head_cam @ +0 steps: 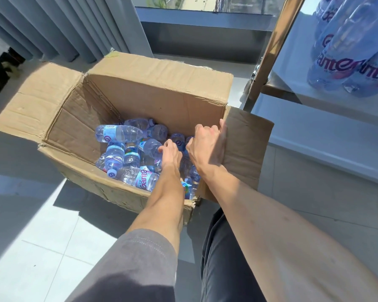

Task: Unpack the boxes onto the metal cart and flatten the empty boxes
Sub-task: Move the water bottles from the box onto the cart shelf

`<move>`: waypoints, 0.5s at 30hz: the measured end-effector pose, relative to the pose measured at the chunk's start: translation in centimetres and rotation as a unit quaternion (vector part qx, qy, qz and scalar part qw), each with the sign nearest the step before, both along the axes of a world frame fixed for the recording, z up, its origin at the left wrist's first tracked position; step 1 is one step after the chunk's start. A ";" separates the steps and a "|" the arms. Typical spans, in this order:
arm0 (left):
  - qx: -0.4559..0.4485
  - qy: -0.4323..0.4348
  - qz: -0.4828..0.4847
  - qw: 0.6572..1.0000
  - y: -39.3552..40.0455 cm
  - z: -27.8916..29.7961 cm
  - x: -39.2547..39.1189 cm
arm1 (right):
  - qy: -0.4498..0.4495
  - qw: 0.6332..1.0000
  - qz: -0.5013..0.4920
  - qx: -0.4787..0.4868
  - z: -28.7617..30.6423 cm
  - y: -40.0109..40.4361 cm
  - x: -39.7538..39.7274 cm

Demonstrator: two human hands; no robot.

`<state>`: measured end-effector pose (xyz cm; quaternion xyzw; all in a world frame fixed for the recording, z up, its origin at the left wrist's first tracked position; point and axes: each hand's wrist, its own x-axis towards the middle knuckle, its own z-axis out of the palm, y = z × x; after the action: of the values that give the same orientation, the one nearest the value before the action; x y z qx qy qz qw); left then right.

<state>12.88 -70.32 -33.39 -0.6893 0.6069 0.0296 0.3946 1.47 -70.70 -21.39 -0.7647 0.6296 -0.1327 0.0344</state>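
Open cardboard box (162,99) on a sunlit tiled floor (42,247), flaps splayed outward, bottom heaped with small clear water bottles (127,153) lying at all angles. Purple script logo on the blue-and-white bottle labels, readable only in part: "ante" on the bottle (140,177) nearest the front wall, the full brand name not legible. Same purple lettering, again only partly readable, on more bottles (349,51) stacked on the upper shelf of the metal cart (314,131), just to the right of the box.

Left hand (170,153) deep inside the box, down among the bottles, fingers (162,149) curled onto a clear bottle (151,147) near the middle of the heap; a full grip or a mere touch, impossible to tell, fingertips hidden behind the hand. Right hand (207,144) at the right wall of the box, fingers folded over the top edge where the right flap (247,147) hinges outward, thumb pressed against the flap's inner face, clamped on the cardboard.

Both forearms bare, reaching down from the lower edge of the view; grey sleeve (144,258) pushed up on the left arm, dark trousers (218,258) below. Pleated grey curtain (52,25) behind the box at top left, a window ledge (205,18) beyond.
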 end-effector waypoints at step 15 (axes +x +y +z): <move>-0.421 0.285 0.430 0.747 1.7 6.1 2.3 | -0.104 0.994 -0.046 -0.006 0.3 -0.5 1.3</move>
<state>15.21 -68.58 -27.31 -0.9330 0.2816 0.1325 -0.1807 2.73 -71.23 -21.04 -0.7173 0.6562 -0.2164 0.0894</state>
